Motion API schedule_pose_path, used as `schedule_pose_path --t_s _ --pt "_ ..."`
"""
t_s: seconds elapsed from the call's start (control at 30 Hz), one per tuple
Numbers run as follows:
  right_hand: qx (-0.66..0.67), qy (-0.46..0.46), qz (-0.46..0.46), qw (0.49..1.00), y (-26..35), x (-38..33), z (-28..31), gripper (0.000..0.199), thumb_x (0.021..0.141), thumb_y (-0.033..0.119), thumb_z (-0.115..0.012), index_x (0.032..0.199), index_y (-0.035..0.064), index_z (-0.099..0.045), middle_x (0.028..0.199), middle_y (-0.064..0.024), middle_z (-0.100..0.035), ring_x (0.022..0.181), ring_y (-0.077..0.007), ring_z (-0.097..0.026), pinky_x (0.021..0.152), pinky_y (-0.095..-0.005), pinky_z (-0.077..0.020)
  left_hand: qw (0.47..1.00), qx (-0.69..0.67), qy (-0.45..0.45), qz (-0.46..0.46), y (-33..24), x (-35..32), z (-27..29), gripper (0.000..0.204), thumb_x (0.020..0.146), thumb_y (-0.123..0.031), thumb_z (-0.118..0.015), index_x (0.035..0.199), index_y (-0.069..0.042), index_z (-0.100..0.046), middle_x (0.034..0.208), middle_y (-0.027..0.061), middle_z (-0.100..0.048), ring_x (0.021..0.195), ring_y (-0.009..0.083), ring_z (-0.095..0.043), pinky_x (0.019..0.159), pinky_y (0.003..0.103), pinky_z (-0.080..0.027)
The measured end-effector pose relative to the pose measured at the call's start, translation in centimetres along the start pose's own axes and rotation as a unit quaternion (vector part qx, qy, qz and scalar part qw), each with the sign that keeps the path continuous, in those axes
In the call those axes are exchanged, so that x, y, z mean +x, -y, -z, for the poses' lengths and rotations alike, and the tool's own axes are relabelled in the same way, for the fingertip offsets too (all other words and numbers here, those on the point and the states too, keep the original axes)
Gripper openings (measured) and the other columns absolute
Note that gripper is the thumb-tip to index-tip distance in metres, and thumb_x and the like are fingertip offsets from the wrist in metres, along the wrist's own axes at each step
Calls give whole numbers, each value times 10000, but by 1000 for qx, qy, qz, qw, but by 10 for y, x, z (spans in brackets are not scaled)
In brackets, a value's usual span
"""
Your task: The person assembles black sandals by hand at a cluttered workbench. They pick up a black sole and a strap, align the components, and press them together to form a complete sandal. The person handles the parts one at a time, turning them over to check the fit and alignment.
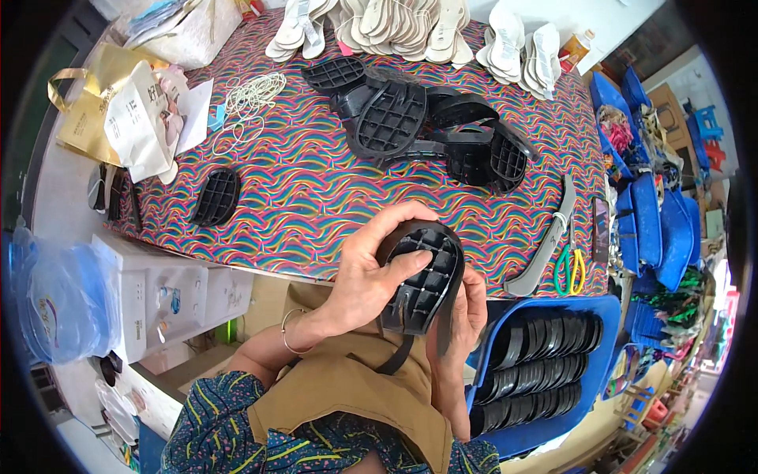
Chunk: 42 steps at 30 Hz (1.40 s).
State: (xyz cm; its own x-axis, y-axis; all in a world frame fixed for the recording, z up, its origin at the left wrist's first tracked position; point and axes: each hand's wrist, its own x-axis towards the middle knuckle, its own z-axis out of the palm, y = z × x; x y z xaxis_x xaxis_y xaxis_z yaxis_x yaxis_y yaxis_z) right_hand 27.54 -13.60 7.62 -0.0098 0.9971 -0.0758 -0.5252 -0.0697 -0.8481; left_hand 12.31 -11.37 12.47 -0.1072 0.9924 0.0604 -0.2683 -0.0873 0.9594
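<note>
You held a black sandal sole [422, 276] in both hands, close above your lap and just short of the near edge of the bench [300, 197], its gridded underside turned up toward you. Your left hand [365, 272] was clasped over the sole's left side, thumb laid across the grid, the fingers curled over the top edge. Your right hand [467, 304] gripped it from the right and behind; the sole covered most of that hand, so only the knuckles and part of the palm showed. A black strap [397, 355] hung from the sole's lower end, and where it joined the sole was hidden behind your hands.

On the bench's wavy striped cloth, a heap of black soles [426, 126] lay well beyond your hands, so tangled that single pieces were hard to tell apart. One lone black sole [215, 197] lay apart to the left. Pale insoles [395, 28] ran along the far edge, partly cut off by the frame. A grey curved strip [549, 241] and green-and-yellow scissors [570, 270] lay at the bench's right end. Just right of your lap, a blue tray [604, 312] held rows of black pieces standing on edge. The stuff in the blue bins [647, 213] further right was too bent and small to make out.
</note>
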Motion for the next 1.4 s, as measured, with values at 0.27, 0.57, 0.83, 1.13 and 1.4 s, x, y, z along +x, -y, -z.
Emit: schedule_pose_path --t_s 0.27,0.57,0.83,1.13,1.4 --pt "-227 12 -52 972 16 -12 13 372 1007 91 -532 1340 -75 -556 1186 -73 -671 1020 -96 -608 869 -228 -469 995 69 -39 -67 10 10 -5 416 846 83 -647 1245 -17 -580 1135 65 -655 1035 133 -629 904 287 -508" --pt "-577 60 135 804 13 6 34 404 963 -55 -495 1359 -8 -552 1052 -155 -704 877 -241 -692 745 -318 -530 996 70 -6 -57 11 13 0 421 830 79 -654 1236 -17 -595 1136 74 -664 1038 141 -638 911 287 -509" --pt "-599 49 174 780 1 -10 29 358 942 -74 -529 1293 -29 -580 852 -145 -644 689 -187 -599 606 -297 -478 998 30 -41 -36 10 13 -4 391 829 95 -626 1204 -13 -604 1092 79 -653 1014 146 -637 902 290 -507" --pt "-441 28 -13 897 6 -26 16 307 996 -21 -505 1285 -27 -610 868 41 -586 725 -24 -450 610 -187 -367 999 15 -44 -6 17 14 -11 395 832 94 -608 1213 -9 -587 1090 87 -646 1016 151 -634 898 293 -505" --pt "-328 55 -65 941 6 -23 26 354 1021 8 -499 1367 -64 -522 1148 -43 -666 968 -73 -594 826 -224 -493 997 46 -56 -29 23 11 -14 378 859 58 -610 1230 -11 -583 1100 92 -654 1019 149 -637 897 297 -510"
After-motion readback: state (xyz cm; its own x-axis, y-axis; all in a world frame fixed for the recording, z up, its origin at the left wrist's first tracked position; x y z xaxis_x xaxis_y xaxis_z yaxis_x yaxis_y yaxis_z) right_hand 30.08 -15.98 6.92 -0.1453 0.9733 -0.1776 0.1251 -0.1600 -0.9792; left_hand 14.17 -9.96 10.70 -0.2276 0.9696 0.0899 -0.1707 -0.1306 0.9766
